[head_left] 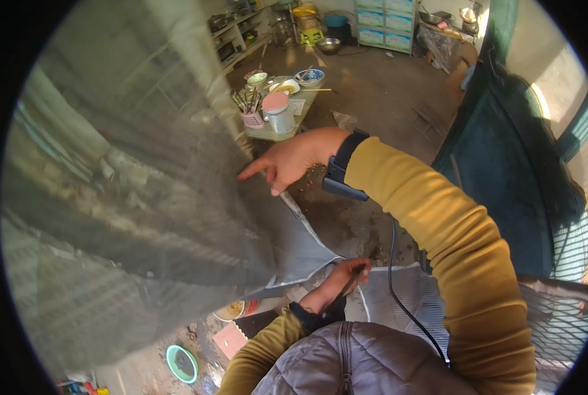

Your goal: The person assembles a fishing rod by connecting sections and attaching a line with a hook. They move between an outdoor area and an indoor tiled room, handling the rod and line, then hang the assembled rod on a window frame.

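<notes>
Both hands working mesh sheet | right hand pressing its edge, fingers loosely spread, index pointing left | left hand pinching lower corner, nearer body | sheet lying left of both

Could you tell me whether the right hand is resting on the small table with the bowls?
No, the right hand presses against the grey mesh sheet, while the small table stands beyond it.
</notes>
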The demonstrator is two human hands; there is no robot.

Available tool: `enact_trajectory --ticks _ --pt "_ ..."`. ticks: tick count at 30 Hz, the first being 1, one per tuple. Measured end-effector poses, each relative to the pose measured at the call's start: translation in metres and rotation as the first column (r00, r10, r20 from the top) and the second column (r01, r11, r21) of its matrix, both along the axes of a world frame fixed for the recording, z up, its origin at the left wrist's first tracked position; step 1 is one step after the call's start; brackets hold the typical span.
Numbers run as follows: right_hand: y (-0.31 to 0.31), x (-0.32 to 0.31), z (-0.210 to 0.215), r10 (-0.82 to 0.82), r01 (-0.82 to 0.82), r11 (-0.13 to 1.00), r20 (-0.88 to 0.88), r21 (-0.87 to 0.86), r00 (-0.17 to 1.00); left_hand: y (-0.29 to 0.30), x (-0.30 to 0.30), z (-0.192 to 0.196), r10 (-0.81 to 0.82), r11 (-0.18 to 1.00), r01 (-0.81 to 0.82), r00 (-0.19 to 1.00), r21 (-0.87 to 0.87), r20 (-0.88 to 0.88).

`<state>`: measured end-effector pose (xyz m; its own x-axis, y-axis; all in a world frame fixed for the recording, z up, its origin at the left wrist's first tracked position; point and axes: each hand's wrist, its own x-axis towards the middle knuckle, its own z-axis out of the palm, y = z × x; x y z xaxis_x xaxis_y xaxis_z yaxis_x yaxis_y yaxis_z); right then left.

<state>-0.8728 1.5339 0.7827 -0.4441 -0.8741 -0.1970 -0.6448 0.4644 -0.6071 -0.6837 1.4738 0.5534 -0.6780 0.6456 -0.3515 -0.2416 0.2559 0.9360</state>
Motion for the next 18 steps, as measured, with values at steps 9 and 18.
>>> enact_trajectory --ticks 9,18 --pt "0.078 -0.117 0.042 0.010 -0.006 0.997 0.055 -0.078 0.998 0.044 -0.241 0.008 0.629 0.671 -0.737 0.624 0.083 0.464" --pt "0.117 -0.187 -0.005 0.125 -0.129 0.842 -0.042 -0.523 0.991 0.038 -0.374 0.013 0.828 0.120 -0.961 0.235 0.249 0.509"
